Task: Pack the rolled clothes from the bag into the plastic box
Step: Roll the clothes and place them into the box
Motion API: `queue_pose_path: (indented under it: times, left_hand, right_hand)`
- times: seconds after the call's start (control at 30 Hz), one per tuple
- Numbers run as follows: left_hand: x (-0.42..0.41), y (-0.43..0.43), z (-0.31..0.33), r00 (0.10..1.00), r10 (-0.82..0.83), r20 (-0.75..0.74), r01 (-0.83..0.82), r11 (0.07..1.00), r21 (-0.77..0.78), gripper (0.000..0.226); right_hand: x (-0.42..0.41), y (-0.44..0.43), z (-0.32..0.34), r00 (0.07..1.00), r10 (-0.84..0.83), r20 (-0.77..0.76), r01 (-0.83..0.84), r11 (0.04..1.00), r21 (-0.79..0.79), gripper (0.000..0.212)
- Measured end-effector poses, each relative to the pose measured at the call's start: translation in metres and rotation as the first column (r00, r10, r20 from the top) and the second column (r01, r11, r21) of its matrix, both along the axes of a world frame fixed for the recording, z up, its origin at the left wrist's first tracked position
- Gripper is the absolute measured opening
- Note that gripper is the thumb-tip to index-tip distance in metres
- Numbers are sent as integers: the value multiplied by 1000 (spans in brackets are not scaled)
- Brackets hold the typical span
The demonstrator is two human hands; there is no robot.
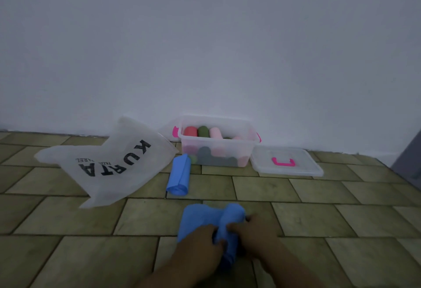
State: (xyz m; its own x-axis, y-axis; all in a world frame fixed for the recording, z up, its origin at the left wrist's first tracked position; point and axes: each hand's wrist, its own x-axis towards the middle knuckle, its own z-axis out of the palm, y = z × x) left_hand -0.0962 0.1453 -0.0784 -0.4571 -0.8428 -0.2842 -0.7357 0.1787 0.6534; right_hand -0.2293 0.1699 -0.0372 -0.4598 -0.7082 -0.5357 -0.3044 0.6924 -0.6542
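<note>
A blue cloth (202, 219) lies partly rolled on the tiled floor at the bottom middle. My left hand (200, 245) and my right hand (255, 230) both grip its near edge, fingers curled into the fabric. Farther off, a rolled blue cloth (178, 175) lies on the floor beside the white bag (107, 162) printed "KURTA", which lies flat. The clear plastic box (218, 141) stands against the wall and holds several rolled clothes in red, green, pink and grey.
The box's clear lid (286, 161) with a pink handle lies on the floor to the right of the box. A white wall (205, 48) runs behind everything. A dark edge (410, 162) of something stands at the far right.
</note>
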Motion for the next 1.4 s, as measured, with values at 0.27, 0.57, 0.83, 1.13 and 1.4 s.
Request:
queue_pose_path:
  times: [0.27,0.57,0.83,1.13,1.4]
  left_hand:
    - [-9,-33,51,521,667,-533,-92,665,742,40]
    - [14,-67,64,558,529,-640,-308,848,432,12]
    - [6,-49,12,919,-185,-350,45,928,-371,16]
    - [-31,-108,0,860,-246,447,366,908,-205,43]
    - [-33,-113,-14,733,-331,594,556,795,-242,56]
  right_hand:
    - [6,-30,26,928,261,-266,-337,893,-297,49]
    - [-17,-13,-26,221,410,-885,-855,519,27,43]
    - [-18,14,-60,574,419,-703,-630,775,-52,89]
    - [12,-20,-49,633,427,-646,-451,881,141,102]
    - [7,14,-39,627,318,-711,-442,897,12,78]
